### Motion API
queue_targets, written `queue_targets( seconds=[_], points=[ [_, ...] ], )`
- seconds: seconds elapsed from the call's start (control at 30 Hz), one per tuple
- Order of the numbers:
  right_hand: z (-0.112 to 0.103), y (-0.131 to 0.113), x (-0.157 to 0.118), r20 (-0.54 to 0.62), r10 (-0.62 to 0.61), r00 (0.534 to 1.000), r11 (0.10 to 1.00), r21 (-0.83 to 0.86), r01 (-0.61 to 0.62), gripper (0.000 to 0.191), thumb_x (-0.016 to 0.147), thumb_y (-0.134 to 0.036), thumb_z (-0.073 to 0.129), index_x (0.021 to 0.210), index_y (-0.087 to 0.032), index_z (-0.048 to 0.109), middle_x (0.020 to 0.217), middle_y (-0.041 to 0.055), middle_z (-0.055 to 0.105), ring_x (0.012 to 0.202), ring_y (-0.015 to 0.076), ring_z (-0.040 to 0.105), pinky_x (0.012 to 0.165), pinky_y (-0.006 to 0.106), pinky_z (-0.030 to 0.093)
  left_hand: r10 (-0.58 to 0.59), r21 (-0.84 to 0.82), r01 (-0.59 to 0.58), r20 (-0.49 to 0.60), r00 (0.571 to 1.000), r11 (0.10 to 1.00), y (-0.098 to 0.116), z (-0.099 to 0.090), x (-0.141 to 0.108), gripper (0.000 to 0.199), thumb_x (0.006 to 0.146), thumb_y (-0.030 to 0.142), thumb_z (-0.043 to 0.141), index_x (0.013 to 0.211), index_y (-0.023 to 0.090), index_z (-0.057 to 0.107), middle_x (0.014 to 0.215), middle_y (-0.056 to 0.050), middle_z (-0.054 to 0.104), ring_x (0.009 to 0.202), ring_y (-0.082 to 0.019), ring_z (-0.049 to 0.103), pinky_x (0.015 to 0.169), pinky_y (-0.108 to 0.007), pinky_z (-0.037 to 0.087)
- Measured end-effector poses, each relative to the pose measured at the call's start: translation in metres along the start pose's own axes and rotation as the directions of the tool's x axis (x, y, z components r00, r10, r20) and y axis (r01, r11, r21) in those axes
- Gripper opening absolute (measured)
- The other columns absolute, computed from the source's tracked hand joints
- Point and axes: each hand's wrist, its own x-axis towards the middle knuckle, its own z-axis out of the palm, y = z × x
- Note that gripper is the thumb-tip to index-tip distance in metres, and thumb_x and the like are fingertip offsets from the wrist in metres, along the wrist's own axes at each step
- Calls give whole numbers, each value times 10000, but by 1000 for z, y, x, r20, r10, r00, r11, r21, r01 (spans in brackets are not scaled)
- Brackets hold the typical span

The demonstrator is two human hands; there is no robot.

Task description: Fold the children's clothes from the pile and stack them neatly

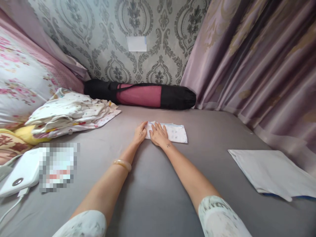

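A small folded white cloth (178, 132) with faint grey prints and a pale blue edge lies flat on the grey sheet. My left hand (141, 132) is at its left end, with the fingers closed on the edge; part of the grip is hidden. Flat on top of the cloth, with fingers spread, rests my right hand (158, 134). It covers the left half of the cloth, close beside my left hand. To the right, the printed part of the cloth shows uncovered.
A pile of patterned clothes (74, 110) lies at the left by a floral pillow (22, 72). A long black and red bag (138, 95) lies along the wall. Nearer are a white power bank (23, 171) with a cable, a blurred-out item (60, 166), and a folded white cloth piece (274, 171) at right.
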Motion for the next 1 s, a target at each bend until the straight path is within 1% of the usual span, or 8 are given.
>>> queue_targets(
  seconds=[0.13, 0.23, 0.33, 0.53, 0.63, 0.73, 0.87, 1.0],
  points=[
    [-1, -3, 3, 43, -1, 999, 1000, 6, 0, 548, 996, -369, 257, 1462, -107, 375, 1553, 140, 302, 1444, 266, 204, 1156, 478, 89, -1, -98, -1, -26, 1000, 995, -7, 2, 2, 496, 788, 79, 384, 1239, 90, 590, 1287, -132, 615, 1230, -255, 541, 1112, -401, 365],
    [0, -8, 7, 24, -9, 1000, 1000, 16, 9, 556, 997, -364, 249, 1474, -96, 351, 1557, 139, 294, 1452, 255, 182, 1162, 468, 54, -13, -159, 0, -79, 997, 987, -10, 2, 3, 470, 787, 98, 400, 1212, 101, 600, 1267, -131, 625, 1217, -263, 548, 1110, -426, 367],
    [3, -12, 8, 16, -18, 1000, 999, 27, 18, 567, 998, -361, 234, 1483, -83, 329, 1560, 138, 285, 1454, 249, 181, 1163, 459, 69, -18, -190, -1, -102, 995, 982, -12, 2, 2, 477, 775, 103, 395, 1209, 115, 593, 1269, -128, 624, 1220, -254, 547, 1108, -433, 369],
    [-1, -18, 12, 33, -28, 999, 999, 33, 27, 563, 997, -346, 215, 1472, -79, 351, 1555, 147, 294, 1447, 264, 200, 1160, 477, 97, -53, -204, 22, -143, 988, 979, -7, 3, 2, 441, 826, 164, 375, 1216, 138, 581, 1280, -114, 620, 1232, -233, 539, 1117, -433, 354],
    [-2, -26, 17, 20, -51, 999, 998, 31, 50, 565, 988, -310, 220, 1493, -70, 301, 1581, 139, 228, 1461, 255, 150, 1168, 461, 77, -104, -206, 65, -182, 978, 976, -2, 4, 3, 425, 905, 246, 335, 1240, 126, 567, 1317, -131, 594, 1256, -228, 522, 1122, -419, 348],
    [2, -33, 20, 87, -88, 992, 996, 31, 85, 593, 963, -274, 276, 1521, -82, 226, 1594, 127, 188, 1466, 246, 131, 1169, 448, 95, -127, -202, 84, -207, 970, 976, 3, 4, 3, 446, 949, 316, 302, 1264, 125, 555, 1341, -135, 577, 1280, -228, 502, 1132, -410, 335],
    [9, -35, 21, 115, -92, 989, 995, 35, 89, 612, 961, -278, 271, 1535, -89, 173, 1600, 124, 167, 1466, 246, 122, 1164, 459, 115, -117, -187, 77, -211, 970, 979, 3, 3, 2, 462, 965, 354, 285, 1269, 138, 560, 1343, -121, 578, 1284, -220, 500, 1128, -394, 344],
    [5, -34, 23, 150, -89, 985, 995, 55, 81, 617, 961, -288, 280, 1536, -93, 170, 1602, 121, 158, 1468, 240, 114, 1167, 456, 112, -98, -159, 67, -194, 976, 985, 3, 2, 1, 481, 972, 379, 269, 1266, 142, 566, 1346, -117, 577, 1285, -216, 500, 1120, -384, 355]
  ],
)
